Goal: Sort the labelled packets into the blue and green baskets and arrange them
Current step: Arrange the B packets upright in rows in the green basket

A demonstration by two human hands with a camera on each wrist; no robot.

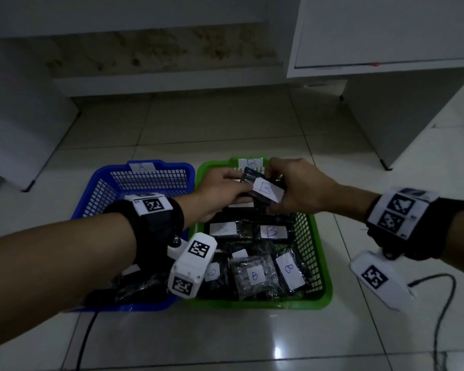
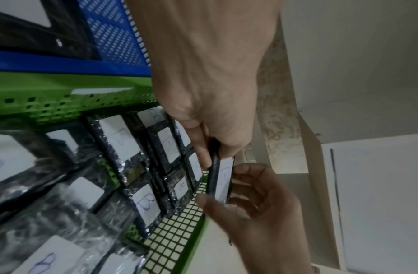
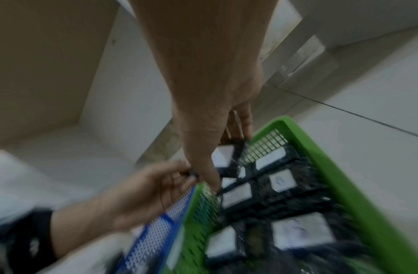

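A black packet with a white "B" label (image 1: 266, 193) hangs above the far end of the green basket (image 1: 323, 266), held by both hands. My left hand (image 1: 220, 194) pinches its left end and my right hand (image 1: 292, 188) grips its right end. In the left wrist view the same packet (image 2: 221, 178) stands on edge between my left fingers (image 2: 201, 146) and the right hand (image 2: 257, 200). The green basket holds several black packets labelled "B" (image 1: 272, 232). The blue basket (image 1: 97, 194), tagged "A" (image 1: 142, 167), holds dark packets (image 1: 134, 287) at its near end.
Both baskets stand side by side on a glossy white tiled floor (image 1: 225, 338). White cabinets (image 1: 386, 54) rise behind and to the right. Black cables (image 1: 445, 303) trail over the floor at the right and below the blue basket.
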